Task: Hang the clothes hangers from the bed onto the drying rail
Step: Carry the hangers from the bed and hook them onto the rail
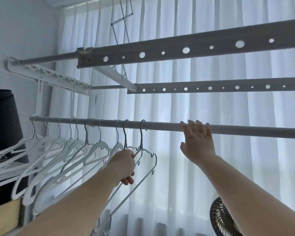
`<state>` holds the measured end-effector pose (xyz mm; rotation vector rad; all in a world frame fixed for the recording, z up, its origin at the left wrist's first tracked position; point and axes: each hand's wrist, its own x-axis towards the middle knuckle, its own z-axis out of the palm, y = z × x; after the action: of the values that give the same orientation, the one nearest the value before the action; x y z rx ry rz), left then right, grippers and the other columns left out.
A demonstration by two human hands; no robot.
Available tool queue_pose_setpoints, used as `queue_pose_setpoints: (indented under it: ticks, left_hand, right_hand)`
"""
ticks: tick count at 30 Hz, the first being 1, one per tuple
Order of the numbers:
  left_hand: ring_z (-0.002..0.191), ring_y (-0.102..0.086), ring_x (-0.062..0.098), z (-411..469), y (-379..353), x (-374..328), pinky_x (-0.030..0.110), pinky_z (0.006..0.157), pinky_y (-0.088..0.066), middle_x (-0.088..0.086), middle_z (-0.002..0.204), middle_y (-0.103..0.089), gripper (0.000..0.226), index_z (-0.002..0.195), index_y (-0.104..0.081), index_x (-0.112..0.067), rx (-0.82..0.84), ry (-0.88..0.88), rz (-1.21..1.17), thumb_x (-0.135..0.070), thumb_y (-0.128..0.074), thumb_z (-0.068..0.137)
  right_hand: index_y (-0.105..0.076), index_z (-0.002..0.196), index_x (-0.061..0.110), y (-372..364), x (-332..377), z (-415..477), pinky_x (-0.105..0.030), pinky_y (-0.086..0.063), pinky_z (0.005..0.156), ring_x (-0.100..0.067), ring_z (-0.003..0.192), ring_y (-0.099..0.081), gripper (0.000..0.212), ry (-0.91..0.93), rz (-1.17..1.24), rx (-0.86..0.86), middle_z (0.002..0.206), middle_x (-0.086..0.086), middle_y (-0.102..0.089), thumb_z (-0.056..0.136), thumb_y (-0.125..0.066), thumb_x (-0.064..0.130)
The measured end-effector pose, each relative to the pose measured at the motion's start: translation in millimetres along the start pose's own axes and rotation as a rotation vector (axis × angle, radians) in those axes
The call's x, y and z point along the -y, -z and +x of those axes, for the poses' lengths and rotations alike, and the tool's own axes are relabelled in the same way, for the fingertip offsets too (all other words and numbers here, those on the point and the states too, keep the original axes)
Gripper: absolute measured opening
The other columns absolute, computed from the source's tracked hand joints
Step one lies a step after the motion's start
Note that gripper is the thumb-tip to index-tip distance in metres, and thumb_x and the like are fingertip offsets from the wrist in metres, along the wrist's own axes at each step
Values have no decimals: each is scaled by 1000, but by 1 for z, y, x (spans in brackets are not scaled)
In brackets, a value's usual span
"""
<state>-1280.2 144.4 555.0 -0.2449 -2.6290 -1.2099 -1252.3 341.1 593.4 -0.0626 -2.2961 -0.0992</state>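
A round grey drying rail (pixel 160 125) runs across the view in front of white curtains. Several white hangers (pixel 66 150) hang from its left half by their hooks. My left hand (pixel 124 165) grips the shoulder wire of the rightmost hanger (pixel 147 156), whose hook sits over the rail. Further right, my right hand (pixel 197 142) reaches up with straight fingers, the fingertips resting on the rail. The bed is out of view.
Two perforated grey bars (pixel 194 48) of an overhead rack hang above the rail. A white wall bracket (pixel 41 74) holds the rail's left end. A dark cylinder (pixel 3 120) stands on a shelf at left. A fan (pixel 221 218) sits low right.
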Motion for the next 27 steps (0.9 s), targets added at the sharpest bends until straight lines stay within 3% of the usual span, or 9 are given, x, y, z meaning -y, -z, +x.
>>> queue_pose_setpoints:
  ticks: [4,8,10,13,14,18,20,23,27]
  left_hand:
    - [44,-56,19,-9,-1,-2,22,45,-44,8,71,-57,29,110,-44,-19,-31,-15,10,-4,-29,90]
    - [56,-57,22,-22,2,-8,30,58,-50,5,75,-59,8,97,-45,-22,-126,-41,101,-17,-40,92]
    - [61,-61,19,-30,4,-9,29,64,-53,4,86,-59,19,110,-50,-18,-132,-42,96,-23,-43,93]
    - [99,-61,24,-47,8,-3,27,85,-47,8,117,-61,38,126,-48,-13,-141,-40,94,-31,-45,93]
    - [101,-58,21,-56,9,2,23,85,-43,6,120,-60,37,126,-49,-13,-173,-53,85,-31,-45,94]
    - [82,-53,7,-101,17,27,6,65,-38,-5,93,-63,23,111,-60,-16,-417,-124,-3,-22,-47,93]
    - [78,-53,-5,-131,24,40,-2,63,-38,-17,83,-58,18,105,-62,-20,-504,-155,-6,-19,-48,93]
    - [78,-52,-10,-185,40,60,-1,68,-41,-25,80,-54,15,95,-60,-28,-554,-144,36,-17,-49,92]
    - [79,-60,0,-261,68,95,13,75,-49,-17,75,-60,26,79,-53,-41,-633,6,83,-18,-50,91]
  right_hand:
    - [-4,146,19,2,-1,-1,-41,8,116,-24,143,1,61,17,18,-12,155,-2,-6,93,-37,19]
    - [-12,143,15,4,-1,-7,-40,6,116,-24,144,4,56,45,55,0,156,-3,-1,94,-38,22]
    - [-13,143,17,4,0,-11,-37,6,116,-21,144,5,57,53,111,3,156,-3,0,94,-39,25]
    - [-16,145,18,-2,11,-25,-33,5,116,-16,144,2,58,62,288,-13,156,1,-8,93,-41,26]
    - [-21,144,17,-6,18,-32,-33,2,117,-18,144,-4,56,83,351,-19,155,-1,-14,92,-41,27]
    - [-58,119,10,-11,57,-57,-40,-26,107,-33,123,-46,53,178,673,-154,124,-10,-59,71,-44,25]
    - [-63,111,8,3,80,-65,-40,-32,99,-36,114,-52,47,234,777,-210,114,-10,-64,69,-48,21]
    - [-65,105,8,39,113,-83,-34,-34,88,-34,104,-57,35,349,926,-257,102,-8,-68,75,-52,18]
    - [-65,107,18,83,159,-129,-24,-39,77,-20,94,-61,23,615,1000,-50,89,5,-64,87,-54,14]
